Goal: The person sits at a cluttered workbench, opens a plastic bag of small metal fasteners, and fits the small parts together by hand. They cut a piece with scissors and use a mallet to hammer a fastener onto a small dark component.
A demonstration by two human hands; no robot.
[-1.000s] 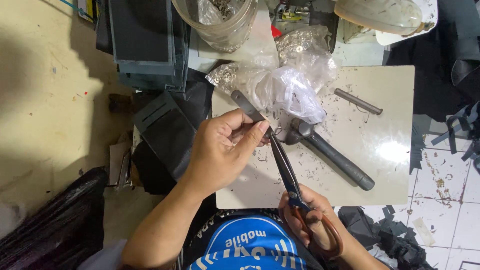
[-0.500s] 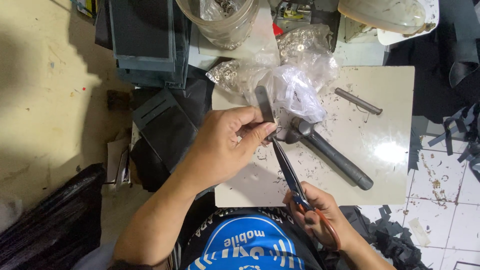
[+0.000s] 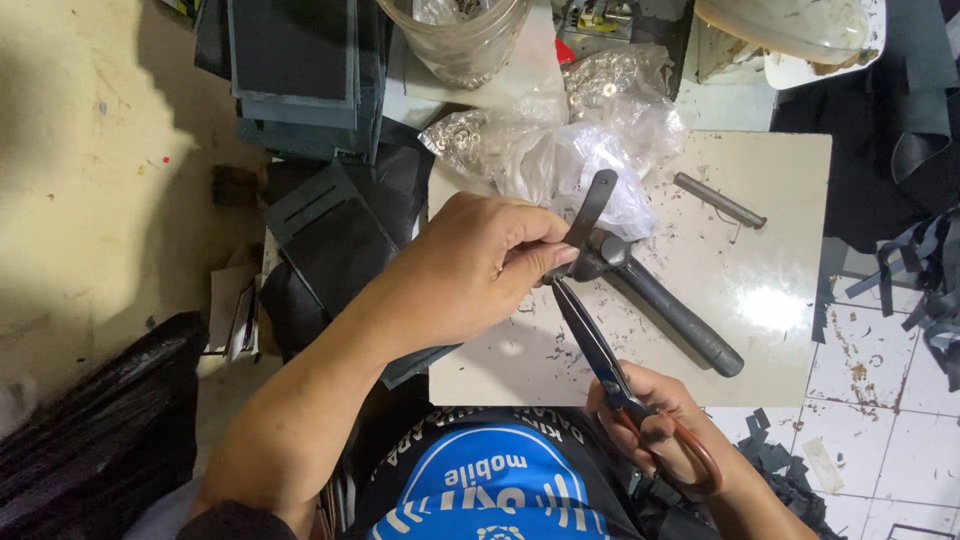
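Scraps litter a pale board [image 3: 760, 330] beside a hammer [image 3: 670, 310]. Left hand [image 3: 470, 265] pinches a dark strip [image 3: 590, 210]; right hand [image 3: 665, 430] grips scissors [image 3: 590, 340] at the strip.

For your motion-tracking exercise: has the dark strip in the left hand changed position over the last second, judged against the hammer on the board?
Yes. The dark strip in the left hand has swung from leaning up-left to leaning up-right, its top now over the clear bag above the hammer.

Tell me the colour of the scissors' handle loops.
Reddish-brown scissor handle loops, best seen in the head view.
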